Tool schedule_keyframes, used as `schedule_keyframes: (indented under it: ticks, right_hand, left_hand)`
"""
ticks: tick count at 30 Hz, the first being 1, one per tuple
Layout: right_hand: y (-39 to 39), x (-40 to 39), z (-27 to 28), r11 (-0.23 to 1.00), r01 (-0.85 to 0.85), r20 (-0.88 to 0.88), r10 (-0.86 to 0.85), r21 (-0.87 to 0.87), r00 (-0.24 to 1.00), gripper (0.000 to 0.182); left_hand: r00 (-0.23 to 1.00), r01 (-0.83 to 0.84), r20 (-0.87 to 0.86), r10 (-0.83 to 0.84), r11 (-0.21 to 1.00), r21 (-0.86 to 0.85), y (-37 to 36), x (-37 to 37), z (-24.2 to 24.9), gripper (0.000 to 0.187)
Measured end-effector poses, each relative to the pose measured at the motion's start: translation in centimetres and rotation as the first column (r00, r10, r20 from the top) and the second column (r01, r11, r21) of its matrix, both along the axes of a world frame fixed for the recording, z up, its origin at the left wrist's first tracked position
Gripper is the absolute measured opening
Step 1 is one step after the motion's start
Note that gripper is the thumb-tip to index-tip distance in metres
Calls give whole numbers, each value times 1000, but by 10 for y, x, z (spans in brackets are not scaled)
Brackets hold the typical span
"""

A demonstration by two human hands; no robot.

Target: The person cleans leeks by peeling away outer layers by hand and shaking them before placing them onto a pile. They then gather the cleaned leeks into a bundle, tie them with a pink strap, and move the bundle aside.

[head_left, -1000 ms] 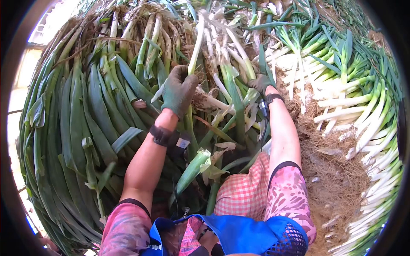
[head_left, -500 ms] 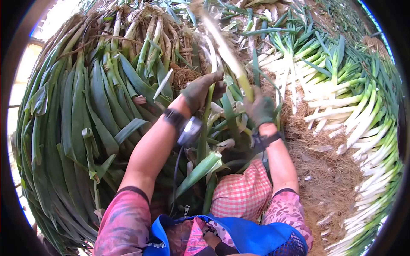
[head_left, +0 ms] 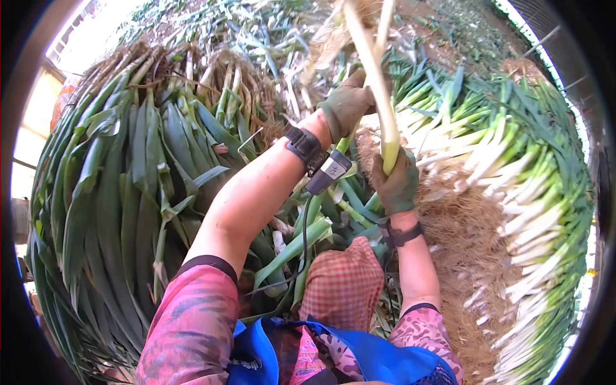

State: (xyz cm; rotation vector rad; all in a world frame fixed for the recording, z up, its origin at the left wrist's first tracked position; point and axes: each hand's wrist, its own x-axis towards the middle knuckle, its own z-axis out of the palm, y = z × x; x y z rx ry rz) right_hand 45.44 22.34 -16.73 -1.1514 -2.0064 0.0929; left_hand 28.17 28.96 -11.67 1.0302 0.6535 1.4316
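I hold one leek (head_left: 378,96) upright in front of me, its pale shaft rising to a rooty end at the top of the view. My right hand (head_left: 396,185), in a green glove, grips the shaft low down where it turns green. My left hand (head_left: 346,104), also gloved, closes on the shaft higher up, on its left side. A black strap with a small device (head_left: 319,160) sits on my left wrist.
A thick pile of untrimmed leeks (head_left: 128,186) with dark green leaves fills the left. Trimmed white-stemmed leeks (head_left: 532,186) lie stacked at the right. Cut roots and husks (head_left: 468,256) litter the ground between. My checked-cloth knee (head_left: 343,282) is below.
Both hands have lifted the leek up and to the right, out of the pile, from slanted to nearly upright. My view has tilted upward.
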Motion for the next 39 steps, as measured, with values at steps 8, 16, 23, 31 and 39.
schedule_keyframes:
  ticks: [8,16,23,31,39]
  right_hand:
    - [-44,-41,197,949,74,-214,-7,307,977,42]
    - [-162,-90,294,878,-476,-106,478,45,872,68]
    - [-184,-21,337,620,-779,-635,640,93,433,64]
    - [-162,-2,410,503,-850,-233,818,-154,526,44]
    - [-210,-17,408,826,-373,348,528,-423,774,22]
  left_hand:
    - [589,-99,-227,775,348,932,-67,-25,217,38]
    - [880,-54,-330,341,763,644,-234,-63,353,27]
    - [862,167,-478,167,797,580,-280,-110,284,31]
    - [838,538,-213,-503,826,169,-316,-52,249,59]
    - [834,442,-447,-323,876,192,-302,-37,224,42]
